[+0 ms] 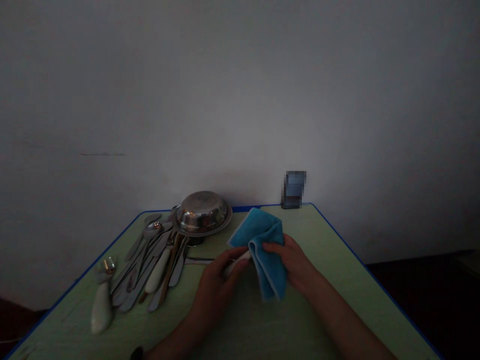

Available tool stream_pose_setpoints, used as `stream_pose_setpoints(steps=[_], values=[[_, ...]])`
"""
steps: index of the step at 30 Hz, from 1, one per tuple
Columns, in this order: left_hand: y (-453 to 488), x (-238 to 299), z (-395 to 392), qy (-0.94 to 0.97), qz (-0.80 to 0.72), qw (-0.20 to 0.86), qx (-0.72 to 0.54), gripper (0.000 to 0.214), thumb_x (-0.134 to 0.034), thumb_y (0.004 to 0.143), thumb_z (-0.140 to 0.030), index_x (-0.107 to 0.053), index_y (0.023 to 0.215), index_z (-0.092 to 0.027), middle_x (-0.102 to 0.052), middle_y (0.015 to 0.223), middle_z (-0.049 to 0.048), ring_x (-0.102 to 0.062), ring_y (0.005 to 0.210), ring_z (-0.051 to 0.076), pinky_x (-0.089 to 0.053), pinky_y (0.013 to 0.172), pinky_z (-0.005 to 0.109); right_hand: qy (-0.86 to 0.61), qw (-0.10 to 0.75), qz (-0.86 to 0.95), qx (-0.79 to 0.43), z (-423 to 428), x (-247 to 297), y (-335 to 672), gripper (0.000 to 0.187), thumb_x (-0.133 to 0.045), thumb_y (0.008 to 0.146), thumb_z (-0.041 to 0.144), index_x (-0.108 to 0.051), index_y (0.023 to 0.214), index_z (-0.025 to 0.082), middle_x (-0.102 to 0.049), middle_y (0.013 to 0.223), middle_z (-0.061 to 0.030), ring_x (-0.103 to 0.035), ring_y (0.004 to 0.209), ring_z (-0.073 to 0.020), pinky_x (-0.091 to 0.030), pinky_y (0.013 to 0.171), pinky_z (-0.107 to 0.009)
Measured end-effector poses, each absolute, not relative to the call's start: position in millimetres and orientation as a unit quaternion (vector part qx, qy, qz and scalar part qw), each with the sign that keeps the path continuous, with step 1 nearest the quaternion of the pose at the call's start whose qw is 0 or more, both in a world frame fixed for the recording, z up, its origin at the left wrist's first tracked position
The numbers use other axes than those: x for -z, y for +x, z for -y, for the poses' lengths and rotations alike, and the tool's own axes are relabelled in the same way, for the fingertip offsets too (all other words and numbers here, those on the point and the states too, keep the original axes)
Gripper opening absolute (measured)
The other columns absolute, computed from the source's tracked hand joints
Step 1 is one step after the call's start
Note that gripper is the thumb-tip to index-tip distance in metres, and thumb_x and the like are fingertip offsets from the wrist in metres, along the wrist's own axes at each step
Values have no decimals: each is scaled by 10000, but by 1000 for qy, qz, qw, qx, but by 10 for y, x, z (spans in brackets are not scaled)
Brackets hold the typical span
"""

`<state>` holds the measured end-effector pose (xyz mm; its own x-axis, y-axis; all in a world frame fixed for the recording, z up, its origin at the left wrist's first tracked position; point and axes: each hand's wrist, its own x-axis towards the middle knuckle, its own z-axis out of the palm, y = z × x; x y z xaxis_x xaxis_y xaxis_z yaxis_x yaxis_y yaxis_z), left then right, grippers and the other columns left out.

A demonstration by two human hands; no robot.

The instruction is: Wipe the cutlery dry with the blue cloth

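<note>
My right hand (294, 262) is closed on a folded blue cloth (262, 240), held just above the table. My left hand (217, 280) grips the white handle of a utensil (237, 263) whose other end is wrapped inside the cloth and hidden. Both hands meet near the middle of the pale green table (337, 280).
A heap of cutlery (153, 260), several knives and spoons with white and metal handles, lies at the left. An upturned steel bowl (202, 212) rests at the back. A small dark object (294, 190) stands against the wall. The table has a blue edge.
</note>
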<state>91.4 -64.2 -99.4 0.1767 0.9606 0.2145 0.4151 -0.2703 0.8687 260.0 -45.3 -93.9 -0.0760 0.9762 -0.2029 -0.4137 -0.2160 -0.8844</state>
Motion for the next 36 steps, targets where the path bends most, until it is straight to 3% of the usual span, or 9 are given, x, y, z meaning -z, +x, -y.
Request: stream_pose_setpoints(steps=[4,8,13,18,22,29,32,36], values=[[896,949,621,633,-569,350,-391,354,-546,756,-443,-610,1013,-208,-703,827,19,-637,650,198,-497,570,293,-408,496,348,-683,484,926,2677,333,-612,539,68,-615,856,171,-687,704,4,-608,573,-142,-472,572,-260],[899,923,616,640,-552,322,-427,264,-618,700,-411,-669,880,-224,-706,863,0,-640,789,206,-495,709,293,-420,502,343,-674,514,935,2617,285,-619,592,135,-612,873,186,-672,687,18,-605,602,-141,-472,601,-260],[909,952,615,663,-533,380,-363,321,-590,730,-410,-654,979,-218,-716,805,7,-643,643,186,-499,596,275,-453,535,392,-596,485,1013,2540,279,-623,686,387,-611,873,180,-657,732,2,-584,650,-139,-457,640,-263],[914,993,611,688,-471,410,-370,262,-538,785,-348,-620,1000,-225,-678,1000,10,-616,911,192,-463,808,279,-503,528,455,-511,451,1098,2541,305,-606,683,451,-606,771,159,-596,627,19,-514,556,-118,-413,555,-237],[916,989,616,699,-448,430,-356,247,-470,828,-358,-573,986,-200,-677,924,26,-620,842,187,-480,727,273,-543,518,490,-444,448,1111,2542,319,-591,680,477,-593,696,158,-551,576,30,-468,524,-110,-379,516,-229],[939,935,658,714,-435,426,-345,196,-436,849,-341,-549,928,-202,-663,889,16,-604,811,171,-453,723,251,-581,508,506,-385,432,1125,2529,381,-548,695,512,-497,536,170,-448,478,44,-403,469,-102,-325,451,-223],[935,950,659,711,-433,429,-351,189,-430,854,-339,-534,933,-204,-655,872,11,-598,797,165,-454,713,249,-549,516,516,-407,446,1111,2531,333,-563,702,475,-545,583,164,-512,522,33,-451,506,-111,-362,495,-226],[925,965,649,704,-420,447,-358,178,-421,858,-326,-519,941,-203,-649,897,19,-596,817,169,-462,728,262,-467,527,483,-520,473,1107,2540,264,-609,691,408,-612,825,182,-631,702,10,-544,613,-132,-420,590,-242]])
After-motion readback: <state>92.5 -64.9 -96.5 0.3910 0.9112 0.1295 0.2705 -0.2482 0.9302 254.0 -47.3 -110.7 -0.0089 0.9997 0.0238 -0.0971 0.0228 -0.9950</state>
